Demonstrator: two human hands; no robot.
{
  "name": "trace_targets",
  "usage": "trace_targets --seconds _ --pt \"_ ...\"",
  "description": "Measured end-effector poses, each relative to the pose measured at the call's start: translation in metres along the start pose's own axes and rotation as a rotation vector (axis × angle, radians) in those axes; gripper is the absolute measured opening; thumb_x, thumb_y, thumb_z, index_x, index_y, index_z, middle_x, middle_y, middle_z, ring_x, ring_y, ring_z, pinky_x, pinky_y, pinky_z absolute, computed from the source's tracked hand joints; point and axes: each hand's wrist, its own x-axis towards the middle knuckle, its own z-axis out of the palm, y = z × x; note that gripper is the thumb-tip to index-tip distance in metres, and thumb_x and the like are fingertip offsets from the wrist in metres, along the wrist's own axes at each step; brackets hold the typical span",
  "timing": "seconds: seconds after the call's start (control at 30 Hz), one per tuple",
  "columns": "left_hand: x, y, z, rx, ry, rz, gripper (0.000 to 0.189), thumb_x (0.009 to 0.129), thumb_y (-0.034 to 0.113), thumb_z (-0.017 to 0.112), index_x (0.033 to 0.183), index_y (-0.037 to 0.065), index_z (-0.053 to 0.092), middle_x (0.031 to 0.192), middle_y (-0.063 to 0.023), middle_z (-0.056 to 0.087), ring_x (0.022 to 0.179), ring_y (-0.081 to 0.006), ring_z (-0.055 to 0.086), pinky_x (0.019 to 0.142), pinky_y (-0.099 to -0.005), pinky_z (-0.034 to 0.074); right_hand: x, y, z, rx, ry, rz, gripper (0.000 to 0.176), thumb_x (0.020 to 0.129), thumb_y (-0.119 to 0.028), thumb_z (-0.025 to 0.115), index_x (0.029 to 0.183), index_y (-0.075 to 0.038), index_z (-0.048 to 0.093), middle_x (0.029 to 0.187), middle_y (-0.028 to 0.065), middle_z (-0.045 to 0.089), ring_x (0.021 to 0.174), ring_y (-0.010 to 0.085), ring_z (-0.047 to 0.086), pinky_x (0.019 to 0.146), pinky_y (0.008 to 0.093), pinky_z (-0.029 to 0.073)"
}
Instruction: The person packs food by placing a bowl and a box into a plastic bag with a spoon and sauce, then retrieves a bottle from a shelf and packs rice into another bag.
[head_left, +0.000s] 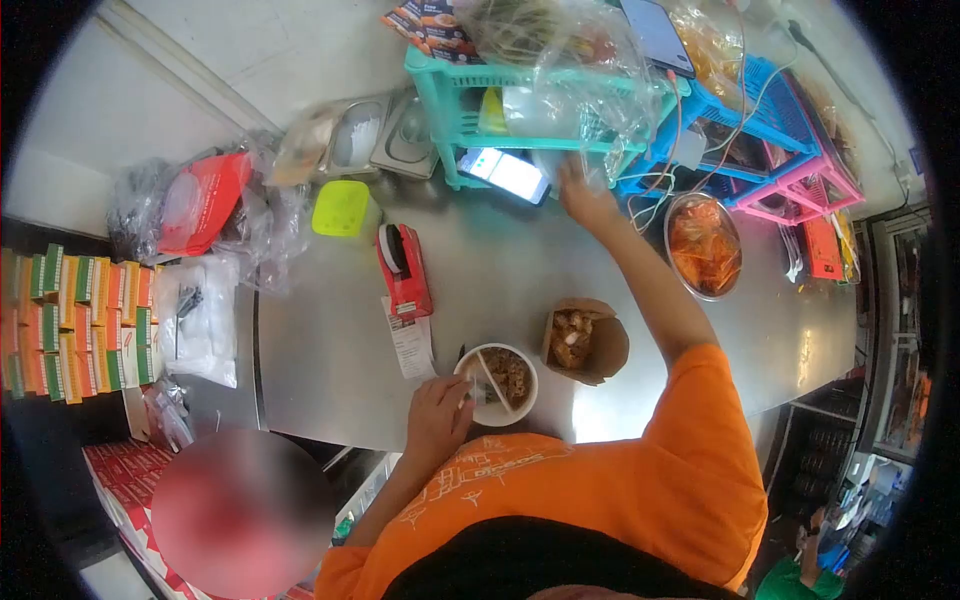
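Observation:
My left hand [440,415], its fingers curled, is at the left rim of a round white bowl [521,407]. A divider splits the bowl, and brown food fills the right side. What the fingers grip is too small to make out. To the right stands an open brown paper box [607,348] with pieces of food inside. My right hand [585,195] reaches to the lower opening of a teal plastic rack [430,100], its fingers closed at some clear plastic I cannot identify. Beside it a lit phone [505,175] leans against the rack.
A red tape dispenser [408,285] and a printed receipt [408,345] lie on the steel table [320,330]. A lime-green container [341,209] and steel pans [357,135] stand behind. At right are a bowl of orange food [705,250], blue baskets [735,135] and cables.

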Motion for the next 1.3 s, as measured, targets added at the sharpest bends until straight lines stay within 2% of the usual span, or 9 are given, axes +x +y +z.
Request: trace_targets --seconds 0.13,0.23,0.3,0.4,0.53,0.63,0.73,0.9,1.3 --pt "0.01 0.01 -0.003 -0.128 -0.033 0.01 0.028 0.078 0.013 0.058 0.104 0.003 0.055 0.104 -0.0136 0.056 0.095 -0.0306 0.052 0.083 -0.0384 0.04 -0.06 -0.048 -0.106 0.565 0.146 -0.148 0.028 0.073 -0.003 0.053 0.099 -0.003 0.045 0.125 0.0169 0.044 0.099 0.038 0.051 0.074 0.0398 0.048" --pt "0.025 0.028 -0.005 -0.463 0.174 -0.169 0.033 0.082 0.015 0.057 0.111 0.0 0.051 0.105 -0.0141 0.056 0.1 -0.0265 0.051 0.087 -0.0382 0.039 -0.112 -0.089 -0.169 0.876 0.042 -0.188 0.03 0.072 -0.002 0.053 0.101 -0.004 0.045 0.101 0.018 0.05 0.084 0.0279 0.054 0.073 0.0353 0.046" --pt "0.036 0.039 -0.012 -0.711 0.354 -0.338 0.036 0.083 0.016 0.056 0.115 -0.001 0.048 0.104 -0.0142 0.056 0.103 -0.0237 0.051 0.088 -0.0379 0.039 -0.145 -0.103 -0.177 1.843 -0.318 0.314 0.033 0.077 -0.004 0.05 0.109 -0.006 0.045 0.103 0.0114 0.05 0.085 0.0184 0.053 0.072 0.0294 0.045" --pt "0.027 0.037 -0.036 -1.125 -0.031 -0.383 0.048 0.08 0.018 0.062 0.12 -0.002 0.044 0.097 -0.01 0.059 0.092 -0.019 0.056 0.08 -0.0312 0.044 -0.166 -0.13 -0.185 2.481 -0.257 0.34 0.033 0.082 -0.01 0.051 0.114 -0.006 0.044 0.101 0.0072 0.052 0.088 0.0134 0.052 0.075 0.0241 0.043" --pt "0.006 0.053 -0.057 -0.801 -0.056 -0.285 0.047 0.079 0.018 0.064 0.118 0.0 0.046 0.095 -0.0076 0.059 0.083 -0.0162 0.058 0.075 -0.0278 0.045 -0.17 -0.154 -0.235 2.169 -0.138 0.521 0.029 0.083 -0.011 0.055 0.109 -0.003 0.046 0.097 0.0062 0.054 0.087 0.0146 0.054 0.077 0.0243 0.042" --pt "-0.004 0.057 -0.065 -0.478 -0.058 -0.161 0.035 0.077 0.015 0.064 0.106 -0.001 0.051 0.092 -0.0047 0.059 0.086 -0.0151 0.055 0.075 -0.0282 0.044 -0.18 -0.158 -0.236 1.591 -0.222 0.238 0.024 0.08 -0.008 0.06 0.1 -0.003 0.049 0.096 0.008 0.057 0.091 0.0164 0.055 0.079 0.0276 0.043" --pt "-0.016 0.047 -0.058 -0.429 0.471 -0.135 0.034 0.081 0.018 0.061 0.108 0.001 0.051 0.096 -0.0077 0.059 0.085 -0.0158 0.056 0.075 -0.0269 0.044 -0.195 -0.168 -0.232 1.297 -0.067 0.111 0.028 0.073 -0.001 0.064 0.097 -0.004 0.05 0.102 0.0111 0.057 0.096 0.021 0.055 0.082 0.0318 0.043" --pt "-0.046 0.049 -0.076 -1.25 0.216 -0.433 0.033 0.084 0.021 0.059 0.106 -0.001 0.05 0.098 -0.009 0.057 0.089 -0.0168 0.055 0.079 -0.029 0.044 -0.207 -0.207 -0.231 1.053 0.042 -0.307 0.032 0.065 0.001 0.066 0.089 -0.007 0.046 0.114 0.0152 0.053 0.1 0.0305 0.055 0.08 0.034 0.047" --pt "-0.1 0.048 -0.064 -1.531 0.293 -0.615 0.035 0.083 0.023 0.06 0.104 -0.004 0.051 0.101 -0.0144 0.058 0.095 -0.0231 0.058 0.086 -0.0343 0.046 -0.231 -0.237 -0.219 1.336 -0.344 -0.403 0.022 0.076 -0.012 0.063 0.092 -0.003 0.05 0.117 0.0161 0.049 0.097 0.0344 0.054 0.08 0.0382 0.047"
